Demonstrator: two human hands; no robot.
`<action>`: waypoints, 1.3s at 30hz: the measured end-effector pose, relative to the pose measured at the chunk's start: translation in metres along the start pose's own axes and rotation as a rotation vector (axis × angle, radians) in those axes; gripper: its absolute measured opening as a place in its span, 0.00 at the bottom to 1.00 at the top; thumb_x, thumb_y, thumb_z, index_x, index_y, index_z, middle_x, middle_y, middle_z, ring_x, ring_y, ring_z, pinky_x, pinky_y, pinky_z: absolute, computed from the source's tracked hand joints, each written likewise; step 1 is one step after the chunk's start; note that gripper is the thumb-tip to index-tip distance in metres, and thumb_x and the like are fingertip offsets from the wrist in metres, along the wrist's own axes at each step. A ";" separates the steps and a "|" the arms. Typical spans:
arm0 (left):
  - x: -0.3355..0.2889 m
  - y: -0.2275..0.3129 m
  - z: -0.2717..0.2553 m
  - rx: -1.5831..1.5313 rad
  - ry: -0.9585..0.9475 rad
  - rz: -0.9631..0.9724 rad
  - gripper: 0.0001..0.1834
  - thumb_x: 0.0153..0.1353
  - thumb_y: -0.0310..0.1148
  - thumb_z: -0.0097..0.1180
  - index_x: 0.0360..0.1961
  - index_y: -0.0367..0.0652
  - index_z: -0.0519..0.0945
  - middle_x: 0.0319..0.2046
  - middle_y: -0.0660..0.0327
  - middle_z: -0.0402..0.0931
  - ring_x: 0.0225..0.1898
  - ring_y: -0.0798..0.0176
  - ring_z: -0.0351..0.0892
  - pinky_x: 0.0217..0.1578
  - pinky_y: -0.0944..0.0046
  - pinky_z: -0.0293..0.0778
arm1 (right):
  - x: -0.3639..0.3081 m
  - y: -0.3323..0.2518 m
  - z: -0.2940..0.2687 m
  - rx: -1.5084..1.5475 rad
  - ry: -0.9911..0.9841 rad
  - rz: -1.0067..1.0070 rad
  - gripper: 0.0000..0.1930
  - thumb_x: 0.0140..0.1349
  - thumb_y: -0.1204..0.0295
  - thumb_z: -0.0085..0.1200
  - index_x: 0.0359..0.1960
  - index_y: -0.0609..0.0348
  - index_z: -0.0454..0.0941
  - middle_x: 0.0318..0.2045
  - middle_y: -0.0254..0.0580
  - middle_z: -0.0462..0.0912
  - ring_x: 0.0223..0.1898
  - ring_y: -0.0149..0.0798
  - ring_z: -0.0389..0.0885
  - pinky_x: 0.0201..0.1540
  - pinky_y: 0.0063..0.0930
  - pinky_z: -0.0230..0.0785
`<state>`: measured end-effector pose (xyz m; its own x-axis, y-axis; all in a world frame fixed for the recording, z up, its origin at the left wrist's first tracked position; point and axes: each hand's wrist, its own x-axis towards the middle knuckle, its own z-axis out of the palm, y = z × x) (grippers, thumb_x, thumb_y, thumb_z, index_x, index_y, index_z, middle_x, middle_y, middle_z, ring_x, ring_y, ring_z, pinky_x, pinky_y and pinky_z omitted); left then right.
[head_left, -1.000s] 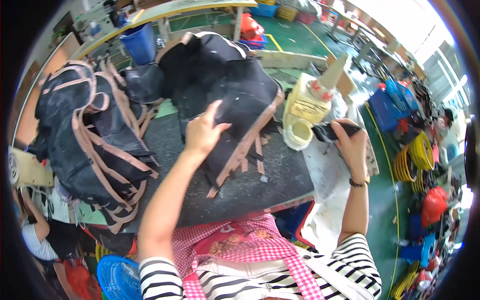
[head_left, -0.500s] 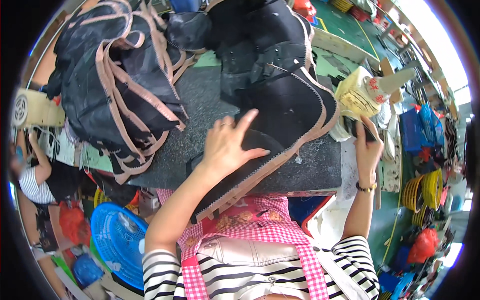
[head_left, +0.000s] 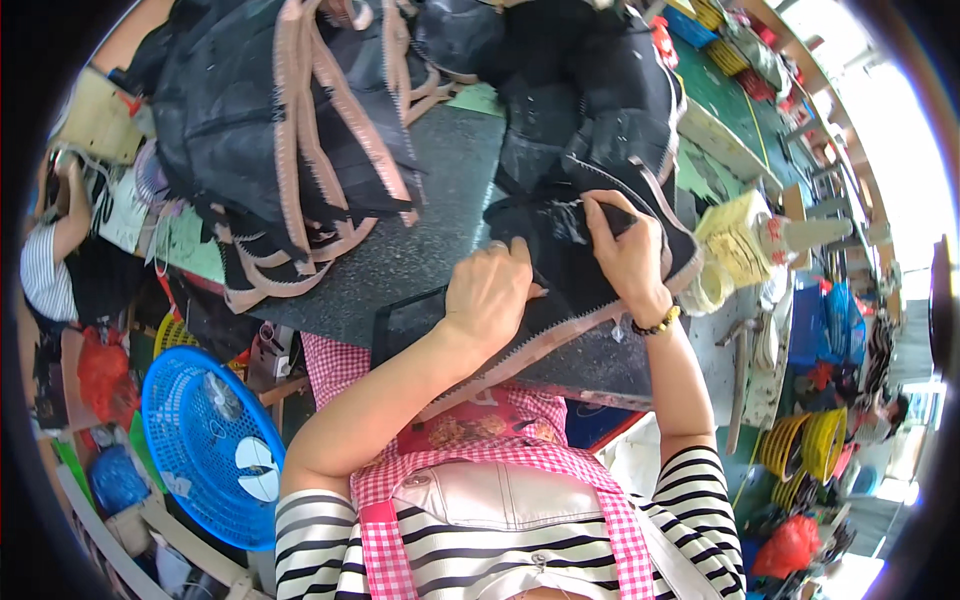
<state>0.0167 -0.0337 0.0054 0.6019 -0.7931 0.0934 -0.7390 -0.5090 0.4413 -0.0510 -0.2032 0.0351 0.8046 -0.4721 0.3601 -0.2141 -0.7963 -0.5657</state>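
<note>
A black sheet-like piece (head_left: pixel 560 270) with a pinkish-brown, zigzag-edged border lies on the dark worktop (head_left: pixel 440 170) in front of me. My left hand (head_left: pixel 490 300) rests on it, fingers curled and closed at a raised black edge. My right hand (head_left: pixel 632 255) is bent over the same piece, its fingers pinched round something dark that I cannot make out. Between the hands, a glossy, whitish wet-looking streak shows on the black surface. More black pieces (head_left: pixel 590 90) of the same kind lie beyond, partly overlapped.
A heap of black pieces with pinkish-brown edging (head_left: pixel 230 120) covers the left of the worktop. At the right stands a yellowish, crusted container (head_left: pixel 735 240). A blue plastic basket (head_left: pixel 165 440) stands at lower left. Another person's arm (head_left: pixel 75 205) shows at far left.
My right hand has come left from beside the yellowish container onto the black piece. My left hand, spread before, has curled its fingers. The view has shifted somewhat.
</note>
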 end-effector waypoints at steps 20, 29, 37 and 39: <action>-0.004 -0.010 -0.013 0.083 -0.013 -0.022 0.24 0.52 0.43 0.67 0.43 0.36 0.78 0.40 0.50 0.78 0.42 0.51 0.79 0.41 0.56 0.76 | 0.014 0.031 -0.050 0.007 0.001 0.083 0.10 0.62 0.67 0.61 0.42 0.55 0.85 0.22 0.42 0.82 0.18 0.30 0.74 0.22 0.25 0.66; -0.015 0.023 0.036 0.033 0.078 0.406 0.31 0.57 0.50 0.60 0.62 0.61 0.71 0.62 0.56 0.66 0.63 0.41 0.59 0.61 0.36 0.57 | 0.040 0.045 -0.044 0.174 -0.292 -0.293 0.11 0.48 0.74 0.63 0.35 0.63 0.85 0.34 0.44 0.86 0.36 0.41 0.84 0.45 0.30 0.74; -0.011 0.025 0.038 0.092 0.031 0.406 0.26 0.61 0.40 0.57 0.62 0.63 0.72 0.63 0.57 0.65 0.62 0.40 0.62 0.60 0.38 0.61 | -0.035 0.056 -0.109 0.231 -0.404 -0.029 0.07 0.52 0.75 0.59 0.31 0.65 0.84 0.26 0.41 0.83 0.29 0.31 0.80 0.35 0.24 0.70; -0.007 0.027 0.039 0.119 0.062 0.388 0.26 0.60 0.40 0.57 0.62 0.62 0.73 0.64 0.56 0.65 0.61 0.40 0.62 0.59 0.38 0.62 | -0.044 0.058 -0.136 0.261 -0.085 0.218 0.08 0.54 0.73 0.61 0.32 0.66 0.85 0.24 0.34 0.83 0.26 0.27 0.78 0.31 0.22 0.69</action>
<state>-0.0196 -0.0546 -0.0182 0.2859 -0.9140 0.2879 -0.9424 -0.2139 0.2571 -0.1742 -0.2801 0.0871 0.8013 -0.5785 0.1527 -0.2461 -0.5513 -0.7972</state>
